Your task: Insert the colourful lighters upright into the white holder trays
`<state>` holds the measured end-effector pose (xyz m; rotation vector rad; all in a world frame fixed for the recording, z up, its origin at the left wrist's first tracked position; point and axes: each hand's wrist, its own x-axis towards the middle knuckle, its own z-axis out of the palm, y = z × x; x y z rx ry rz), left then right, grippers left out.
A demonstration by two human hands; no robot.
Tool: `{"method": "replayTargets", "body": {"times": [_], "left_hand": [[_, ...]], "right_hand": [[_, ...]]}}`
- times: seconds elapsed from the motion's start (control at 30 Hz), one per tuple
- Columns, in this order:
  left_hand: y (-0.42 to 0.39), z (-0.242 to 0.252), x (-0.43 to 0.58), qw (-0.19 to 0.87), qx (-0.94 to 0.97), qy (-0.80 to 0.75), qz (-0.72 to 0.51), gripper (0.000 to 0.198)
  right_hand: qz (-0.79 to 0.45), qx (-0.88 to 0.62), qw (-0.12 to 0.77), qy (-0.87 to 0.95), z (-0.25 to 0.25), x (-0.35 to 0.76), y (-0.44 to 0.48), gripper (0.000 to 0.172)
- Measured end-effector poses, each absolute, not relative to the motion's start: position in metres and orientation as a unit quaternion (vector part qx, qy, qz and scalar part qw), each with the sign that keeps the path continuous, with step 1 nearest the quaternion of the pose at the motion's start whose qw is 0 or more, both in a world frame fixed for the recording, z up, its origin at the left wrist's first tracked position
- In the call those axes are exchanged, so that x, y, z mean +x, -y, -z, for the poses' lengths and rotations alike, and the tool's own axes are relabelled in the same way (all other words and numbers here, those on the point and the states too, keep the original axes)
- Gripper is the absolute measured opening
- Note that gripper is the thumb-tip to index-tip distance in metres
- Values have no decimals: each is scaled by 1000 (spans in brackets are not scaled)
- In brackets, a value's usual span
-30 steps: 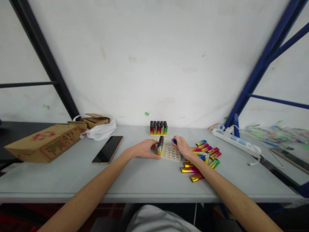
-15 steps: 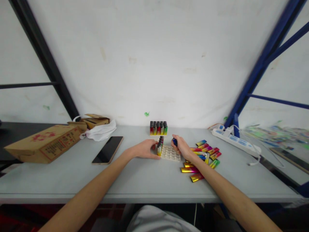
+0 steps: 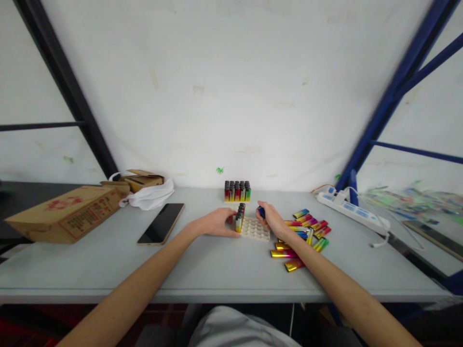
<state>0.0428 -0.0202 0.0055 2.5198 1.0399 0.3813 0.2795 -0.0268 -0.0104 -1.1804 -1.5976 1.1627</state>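
Note:
A pale tray (image 3: 256, 230) with rows of round holes lies on the table in front of me. Several lighters (image 3: 239, 220) stand upright in a row along its left side. My left hand (image 3: 219, 223) is curled around the tray's left end, thumb at the near corner and fingers behind the row. Above the right part of the tray, my right hand (image 3: 272, 219) is closed on a dark blue lighter (image 3: 261, 211), whose lower part is hidden by the fingers. Loose shiny lighters (image 3: 294, 265) in several colours lie in a pile beneath and beside my right forearm.
A full block of lighters (image 3: 237, 193) stands near the wall. Left of my hands are a black phone (image 3: 161, 224), a white plastic bag (image 3: 154, 195) and a cardboard box (image 3: 68, 212). A white power strip (image 3: 352, 209) with cables lies at the right.

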Motion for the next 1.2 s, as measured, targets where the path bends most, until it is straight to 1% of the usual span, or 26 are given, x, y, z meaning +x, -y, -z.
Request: {"method": "replayTargets", "body": {"times": [0.1,0.3,0.5,0.63,0.77,0.93,1.07,1.2], "left_hand": [[21,-5,43,186,897,-377,-133,54],[20,-5,42,189,899,-372,-132,55],[20,-6,43,181,899,-378,-127,55],[21,-6,43,187,898,-376,-129,54],[21,-7,43,193,899,-369,-133,54],[19,-5,42,177,900,-377,-130,55],[18,-3,42,174,902,-376,-126,57],[19,-4,42,187,900,-372,-129,55]], "right_hand": [[-465,-468,405,633,9,279,29,52],[-494,-459,400,620,8,281,30,37],[-491,-462,399,621,9,281,30,35],[-490,-459,407,619,10,281,29,39],[-476,-474,405,621,13,282,24,52],[-507,-462,386,617,20,282,18,65],[-529,-446,380,614,20,282,19,66],[-545,-398,409,614,15,281,22,60]]}}
